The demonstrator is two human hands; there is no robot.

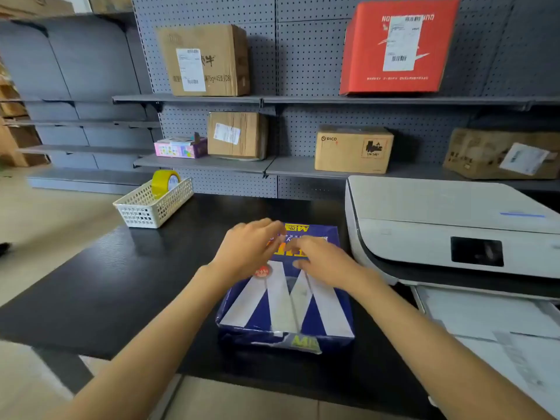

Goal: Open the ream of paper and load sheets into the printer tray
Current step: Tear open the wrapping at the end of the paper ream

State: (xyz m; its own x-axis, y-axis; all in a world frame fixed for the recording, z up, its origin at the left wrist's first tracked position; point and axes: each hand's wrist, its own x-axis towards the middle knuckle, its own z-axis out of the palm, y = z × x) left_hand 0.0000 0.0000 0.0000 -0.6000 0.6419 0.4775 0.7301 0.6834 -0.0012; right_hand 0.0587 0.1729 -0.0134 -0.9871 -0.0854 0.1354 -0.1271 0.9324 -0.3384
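Note:
A blue-and-white wrapped ream of paper [288, 310] lies flat on the black table [121, 292], its near end wrapper torn and crumpled. My left hand [248, 250] and my right hand [327, 262] rest side by side over the ream's far half, fingers bent and blurred; I cannot tell whether they pinch the wrapper. To the right stands the white printer [439, 231], with its paper tray [491, 322] pulled out toward me and white sheets lying in it.
A white plastic basket [145, 207] holding a yellow tape roll [165, 181] sits at the table's far left corner. Behind, grey pegboard shelves [303, 168] carry several cardboard boxes and a red box [397, 47]. The table's near edge drops to a tiled floor.

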